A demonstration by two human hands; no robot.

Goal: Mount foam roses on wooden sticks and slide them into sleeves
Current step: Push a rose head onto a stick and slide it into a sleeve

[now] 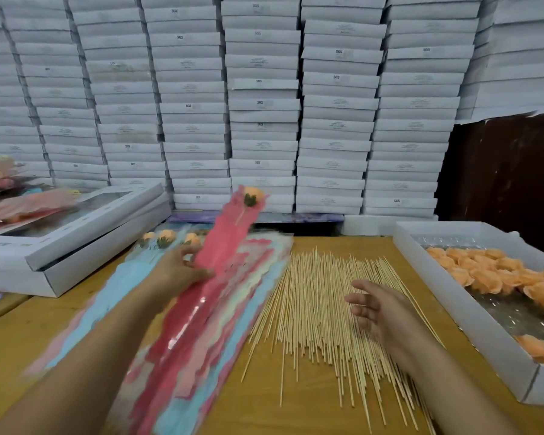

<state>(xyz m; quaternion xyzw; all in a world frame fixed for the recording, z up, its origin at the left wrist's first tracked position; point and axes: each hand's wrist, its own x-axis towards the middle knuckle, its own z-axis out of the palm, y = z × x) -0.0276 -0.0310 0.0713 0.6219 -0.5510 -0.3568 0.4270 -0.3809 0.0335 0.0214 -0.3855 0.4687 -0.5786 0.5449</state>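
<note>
My left hand (pixel 179 271) grips a pink sleeve (pixel 223 237) lifted off the table, with an orange foam rose (pixel 253 194) on a stick showing at its top end. The sleeve is blurred. Under it lies a stack of pink and blue sleeves (pixel 233 309). My right hand (pixel 377 306) hovers open, fingers relaxed, over a spread of several wooden sticks (pixel 311 309). Finished sleeved roses (pixel 167 238) lie at the far left of the stack. More orange foam roses (pixel 490 271) fill a white tray (pixel 453 293) on the right.
Two flat white boxes (pixel 76 233) sit stacked at the left, with wrapped bouquets (pixel 0 180) behind them. A wall of stacked white boxes (pixel 264 105) closes the back. The wooden table (pixel 264 403) carries everything; a dark panel (pixel 509 171) stands at the back right.
</note>
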